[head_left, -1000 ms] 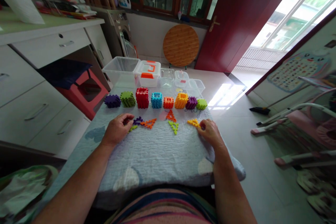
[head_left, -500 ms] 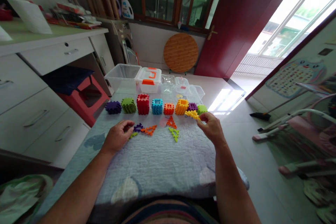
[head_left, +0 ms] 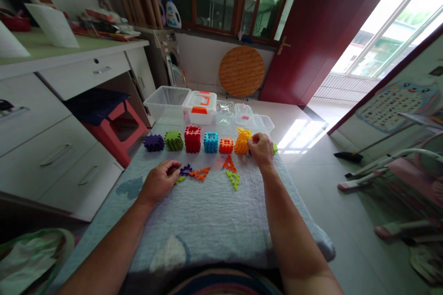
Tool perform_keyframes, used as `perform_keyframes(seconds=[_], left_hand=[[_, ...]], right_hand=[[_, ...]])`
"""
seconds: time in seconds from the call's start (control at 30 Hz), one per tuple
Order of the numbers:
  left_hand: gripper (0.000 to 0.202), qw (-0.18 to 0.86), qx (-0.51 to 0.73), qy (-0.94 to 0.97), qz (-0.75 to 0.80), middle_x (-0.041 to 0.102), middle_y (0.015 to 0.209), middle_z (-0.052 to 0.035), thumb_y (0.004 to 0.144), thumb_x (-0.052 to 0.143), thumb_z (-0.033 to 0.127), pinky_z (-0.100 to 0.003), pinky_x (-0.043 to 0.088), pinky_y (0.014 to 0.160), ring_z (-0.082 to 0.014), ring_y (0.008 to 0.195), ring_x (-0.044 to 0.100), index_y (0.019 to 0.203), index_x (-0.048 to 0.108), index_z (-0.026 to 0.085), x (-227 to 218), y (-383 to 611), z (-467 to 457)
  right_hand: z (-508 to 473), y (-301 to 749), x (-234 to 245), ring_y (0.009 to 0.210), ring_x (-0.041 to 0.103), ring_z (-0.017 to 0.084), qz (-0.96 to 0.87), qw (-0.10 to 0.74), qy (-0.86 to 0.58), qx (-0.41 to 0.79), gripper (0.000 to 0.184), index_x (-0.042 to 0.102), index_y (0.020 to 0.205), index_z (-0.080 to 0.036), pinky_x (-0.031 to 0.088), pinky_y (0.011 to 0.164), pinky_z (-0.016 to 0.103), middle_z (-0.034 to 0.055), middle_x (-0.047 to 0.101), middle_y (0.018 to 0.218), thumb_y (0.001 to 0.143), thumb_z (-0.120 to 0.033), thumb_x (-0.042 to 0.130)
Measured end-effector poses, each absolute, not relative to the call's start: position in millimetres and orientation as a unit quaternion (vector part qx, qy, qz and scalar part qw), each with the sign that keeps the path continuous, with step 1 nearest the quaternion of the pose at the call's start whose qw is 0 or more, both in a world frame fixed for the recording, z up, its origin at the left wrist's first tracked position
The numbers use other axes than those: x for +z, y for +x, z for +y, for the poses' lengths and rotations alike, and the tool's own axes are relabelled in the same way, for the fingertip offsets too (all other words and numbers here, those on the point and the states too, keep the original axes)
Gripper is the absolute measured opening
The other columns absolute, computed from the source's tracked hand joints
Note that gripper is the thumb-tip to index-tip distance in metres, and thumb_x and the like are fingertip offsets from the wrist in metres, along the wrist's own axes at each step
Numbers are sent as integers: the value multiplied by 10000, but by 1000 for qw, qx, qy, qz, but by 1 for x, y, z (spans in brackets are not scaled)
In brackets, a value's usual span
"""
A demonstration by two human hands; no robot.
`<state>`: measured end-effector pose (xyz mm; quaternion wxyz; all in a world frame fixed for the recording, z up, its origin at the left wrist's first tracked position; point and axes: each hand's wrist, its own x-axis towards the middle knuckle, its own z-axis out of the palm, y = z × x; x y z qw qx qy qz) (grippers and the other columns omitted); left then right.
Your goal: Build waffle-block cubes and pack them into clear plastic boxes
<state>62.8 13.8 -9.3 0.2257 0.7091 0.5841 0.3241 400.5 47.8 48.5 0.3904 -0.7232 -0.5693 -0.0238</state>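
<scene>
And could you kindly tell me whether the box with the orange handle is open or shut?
The box is shut: its clear lid covers the top, and an orange clip shows at the front edge.

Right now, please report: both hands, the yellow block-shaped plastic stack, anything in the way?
Left hand beside green plastic triangle, contact unclear. Right hand at yellow block-shaped plastic stack, grip unclear. Right hand partly hides lime plastic stack.

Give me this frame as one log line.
left hand: by partly hidden lime piece | right hand: at yellow stack | lidded box: behind red stack
</scene>
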Motion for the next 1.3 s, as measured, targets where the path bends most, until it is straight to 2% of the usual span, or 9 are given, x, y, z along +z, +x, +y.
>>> perform_keyframes(seconds=[0.13,0.23,0.47,0.6,0.77,0.9,1.0,1.07,1.3], left_hand=[[302,222,324,708,586,722,920,-52,780,548,408,-291,528,741,-193,764,664,954,665,190,-8,63,14],[306,229,324,713,578,711,938,-59,779,555,403,-300,526,757,-196,779,660,960,662,181,-6,63,13],[457,218,260,797,499,665,1103,-91,705,676,389,-412,455,952,-272,1037,595,1113,654,184,0,64,11],[410,207,250,807,493,663,1092,-88,721,661,321,-433,440,966,-271,1034,587,1109,652,189,-1,64,11],[289,231,279,789,497,671,999,-73,757,618,243,-383,481,903,-230,960,616,1038,653,184,2,70,7],[262,253,290,785,485,676,961,-58,754,627,228,-354,502,863,-214,927,628,1012,653,197,3,78,3],[272,270,298,786,470,681,974,-58,754,631,230,-353,509,871,-214,940,634,1024,647,199,2,80,1],[282,282,300,784,465,679,991,-61,760,623,229,-351,512,877,-210,946,637,1040,640,195,2,80,1],[286,237,291,789,486,654,977,-61,761,640,274,-363,497,870,-212,917,608,1036,649,197,0,71,7]], right_hand=[[43,400,47,766,522,200,-576,382,-723,-29,115,617,769,-203,403,790,342,44,611,791,750,-315,598],[29,398,52,806,534,208,-568,420,-707,-37,121,628,813,-192,411,807,341,57,614,827,765,-299,603],[-15,363,46,717,531,161,-623,488,-610,30,103,609,829,-189,442,712,284,34,570,802,831,-210,509],[-24,338,19,750,539,170,-681,442,-578,80,125,604,807,-202,440,724,285,39,572,795,842,-183,485],[-28,325,6,888,532,217,-760,357,-537,80,142,645,891,-203,419,846,350,70,623,899,807,-173,535],[-32,318,8,1137,452,287,-817,277,-497,94,430,613,1177,-222,328,989,443,82,633,1189,749,-181,586],[-34,311,8,1216,393,298,-842,230,-475,114,607,528,1305,-220,284,1031,455,67,597,1287,704,-148,577],[-33,308,7,1203,397,287,-849,212,-470,117,575,543,1279,-226,293,1020,441,55,604,1269,711,-143,577],[-31,305,1,1078,449,230,-853,213,-468,88,173,678,937,-256,309,956,401,33,659,1053,857,-145,572]])
